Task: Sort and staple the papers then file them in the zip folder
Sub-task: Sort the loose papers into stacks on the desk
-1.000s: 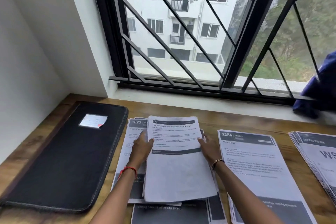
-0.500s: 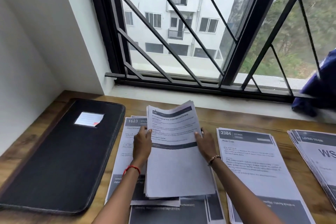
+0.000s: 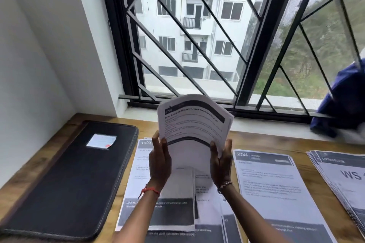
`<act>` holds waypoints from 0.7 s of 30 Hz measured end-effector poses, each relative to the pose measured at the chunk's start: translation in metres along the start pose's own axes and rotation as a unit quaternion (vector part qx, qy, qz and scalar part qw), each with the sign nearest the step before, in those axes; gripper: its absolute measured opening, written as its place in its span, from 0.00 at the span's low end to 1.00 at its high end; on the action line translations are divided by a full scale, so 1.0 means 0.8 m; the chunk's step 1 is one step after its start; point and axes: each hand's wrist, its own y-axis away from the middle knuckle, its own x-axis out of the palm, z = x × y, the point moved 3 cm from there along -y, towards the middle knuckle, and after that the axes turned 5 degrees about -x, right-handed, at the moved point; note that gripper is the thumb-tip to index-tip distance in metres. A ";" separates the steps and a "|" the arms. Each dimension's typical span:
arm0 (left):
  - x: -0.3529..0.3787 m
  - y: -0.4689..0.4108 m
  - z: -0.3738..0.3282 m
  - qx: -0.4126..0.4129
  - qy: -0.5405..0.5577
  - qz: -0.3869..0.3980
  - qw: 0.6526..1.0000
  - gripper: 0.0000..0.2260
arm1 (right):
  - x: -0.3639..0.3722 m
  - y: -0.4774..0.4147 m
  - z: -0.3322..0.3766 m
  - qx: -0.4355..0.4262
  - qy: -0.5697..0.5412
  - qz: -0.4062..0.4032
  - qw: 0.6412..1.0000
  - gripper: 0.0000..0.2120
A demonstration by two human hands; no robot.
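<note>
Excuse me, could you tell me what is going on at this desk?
A person holds a bowed sheaf of white printed papers upright above the brown wooden desk, left hand gripping its left edge, right hand its right edge. More stacks of printed sheets lie on the desk beneath and to the right. The black rectangular zip folder lies flat at the left.

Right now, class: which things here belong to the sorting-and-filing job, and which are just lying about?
Job: sheaf held by left hand and right hand; 1623 pile; 2384 pile; fanned pile; zip folder.
Lying about: blue cloth; window frame.
</note>
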 end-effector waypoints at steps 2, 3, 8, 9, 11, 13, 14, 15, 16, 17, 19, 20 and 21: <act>0.002 0.004 -0.001 0.004 -0.008 0.006 1.000 0.16 | 0.000 0.002 0.000 -0.001 -0.003 0.001 1.000 0.17; 0.002 0.005 -0.004 0.003 -0.008 0.009 1.000 0.17 | 0.000 0.001 0.002 -0.002 -0.007 0.002 1.000 0.18; 0.003 0.005 -0.014 0.023 0.003 0.001 1.000 0.24 | -0.002 -0.003 0.006 0.000 -0.008 -0.015 1.000 0.21; 0.003 0.003 -0.014 0.021 0.004 0.001 1.000 0.23 | -0.002 -0.004 0.005 0.002 -0.007 -0.019 1.000 0.21; 0.003 -0.002 -0.012 0.011 0.009 -0.003 1.000 0.21 | -0.002 -0.009 0.005 0.001 -0.007 -0.029 1.000 0.22; 0.000 -0.009 -0.012 0.007 0.022 -0.010 1.000 0.21 | -0.002 -0.015 0.005 0.000 -0.004 -0.040 0.999 0.21; -0.002 -0.013 -0.014 0.008 0.027 -0.015 0.999 0.22 | -0.002 -0.019 0.005 0.005 -0.006 -0.045 0.999 0.18; -0.004 -0.016 -0.018 0.010 0.030 -0.016 0.999 0.22 | -0.001 -0.022 0.005 0.009 -0.008 -0.047 0.999 0.16; -0.005 -0.020 -0.020 0.013 0.028 -0.019 0.999 0.21 | 0.001 -0.026 0.006 0.010 -0.011 -0.049 0.999 0.15; -0.007 -0.023 -0.021 0.014 0.023 -0.023 0.999 0.21 | 0.003 -0.028 0.007 0.010 -0.014 -0.050 0.999 0.15; -0.010 -0.024 -0.019 0.005 0.022 -0.026 0.999 0.23 | 0.007 -0.028 0.006 0.011 -0.021 -0.048 0.999 0.15; -0.012 -0.021 -0.015 -0.005 0.021 -0.024 0.999 0.23 | 0.009 -0.024 0.005 0.013 -0.024 -0.047 0.999 0.15; -0.012 -0.015 -0.010 -0.015 0.021 -0.020 0.999 0.23 | 0.011 -0.018 0.002 0.017 -0.024 -0.046 0.998 0.16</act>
